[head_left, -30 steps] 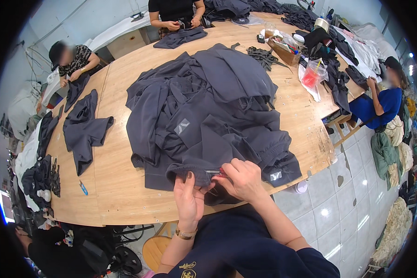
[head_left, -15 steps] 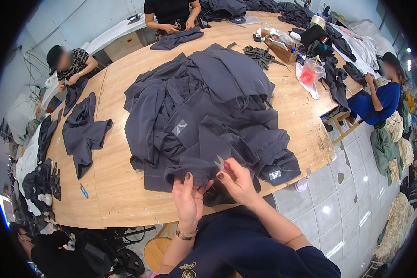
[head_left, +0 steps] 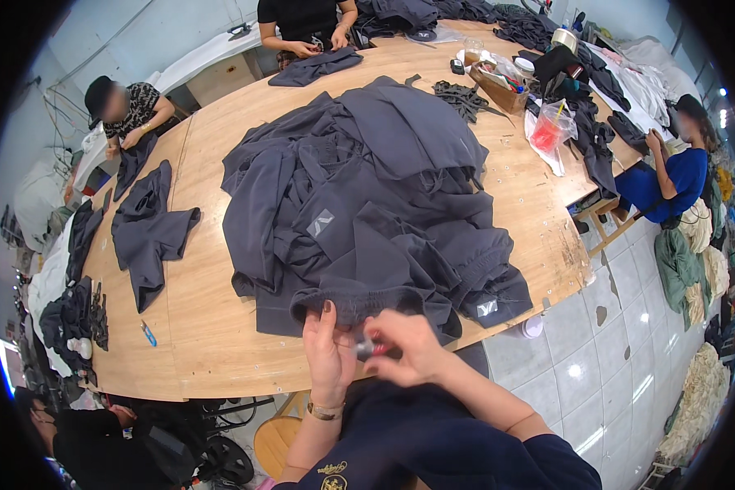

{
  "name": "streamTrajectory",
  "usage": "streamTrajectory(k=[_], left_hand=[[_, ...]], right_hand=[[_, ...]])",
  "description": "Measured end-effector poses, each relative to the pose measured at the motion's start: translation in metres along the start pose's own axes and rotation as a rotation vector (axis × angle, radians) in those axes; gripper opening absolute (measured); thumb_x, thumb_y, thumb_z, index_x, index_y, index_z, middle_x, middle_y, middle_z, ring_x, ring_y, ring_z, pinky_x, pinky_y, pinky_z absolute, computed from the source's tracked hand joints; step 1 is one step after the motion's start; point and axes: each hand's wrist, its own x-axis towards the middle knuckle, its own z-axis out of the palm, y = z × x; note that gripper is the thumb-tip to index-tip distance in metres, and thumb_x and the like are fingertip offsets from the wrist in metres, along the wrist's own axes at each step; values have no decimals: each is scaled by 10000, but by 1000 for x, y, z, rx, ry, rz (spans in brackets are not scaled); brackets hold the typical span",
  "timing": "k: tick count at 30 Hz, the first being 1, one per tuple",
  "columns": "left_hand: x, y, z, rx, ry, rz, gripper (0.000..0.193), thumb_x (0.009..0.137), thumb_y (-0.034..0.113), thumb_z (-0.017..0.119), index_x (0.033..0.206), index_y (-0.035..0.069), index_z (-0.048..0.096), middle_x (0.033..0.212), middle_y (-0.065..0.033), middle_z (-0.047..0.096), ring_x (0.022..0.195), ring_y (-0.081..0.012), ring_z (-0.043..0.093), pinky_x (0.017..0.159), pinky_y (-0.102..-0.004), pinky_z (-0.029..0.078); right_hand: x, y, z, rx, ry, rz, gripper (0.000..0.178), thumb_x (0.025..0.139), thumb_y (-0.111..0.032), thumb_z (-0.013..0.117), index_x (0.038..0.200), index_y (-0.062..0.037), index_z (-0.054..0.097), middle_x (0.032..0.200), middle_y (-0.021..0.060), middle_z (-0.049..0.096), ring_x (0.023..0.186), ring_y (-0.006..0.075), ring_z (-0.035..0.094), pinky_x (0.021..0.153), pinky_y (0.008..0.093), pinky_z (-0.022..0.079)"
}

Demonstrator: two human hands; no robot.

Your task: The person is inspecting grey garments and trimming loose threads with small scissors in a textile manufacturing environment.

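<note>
A dark grey garment with a gathered elastic waistband lies at the near edge of a large pile of similar grey garments. My left hand grips the edge of that waistband, thumb on top and fingers partly hidden under the cloth. In my right hand are small red-handled thread snips, blurred by motion. Their blades are close to my left fingers, just below the waistband; whether they touch thread cannot be seen.
The wooden table bears a single grey garment and a blue cutter on the left. Far right stand a supply box and a red drink cup. Several people work around the table; a wooden stool is below.
My right hand has brought the snips down and left, from above the waistband to just below it. The waistband lies spread wider, and my left hand keeps hold of it.
</note>
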Motion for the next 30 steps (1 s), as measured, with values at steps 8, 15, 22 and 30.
streamTrajectory(k=[8,15,22,30], left_hand=[[-2,1,2,-89,-20,-31,211,956,207,481,1114,70,460,1043,-83,598,908,-185,617,714,-333,560],[-1,1,2,-68,-21,-29,202,958,202,476,1106,66,465,1031,-89,600,880,-179,629,672,-311,576],[-3,-1,5,-21,-32,-10,203,959,198,472,1108,61,459,1015,-94,601,860,-179,633,666,-302,574],[-3,1,6,-13,-17,6,208,958,192,471,1117,58,447,1016,-97,600,850,-180,634,668,-301,571]], right_hand=[[-2,24,-12,-552,115,45,227,732,-213,725,766,-45,575,661,65,529,510,241,540,469,310,416],[1,23,-14,-630,101,-18,258,719,-277,729,745,-72,575,635,42,493,489,214,498,461,305,380],[2,25,-16,-671,87,-50,273,714,-300,728,754,-73,581,638,33,489,491,201,483,464,296,360],[-2,27,-18,-663,88,-60,282,714,-317,722,774,-75,591,646,28,496,499,200,488,472,300,364]])
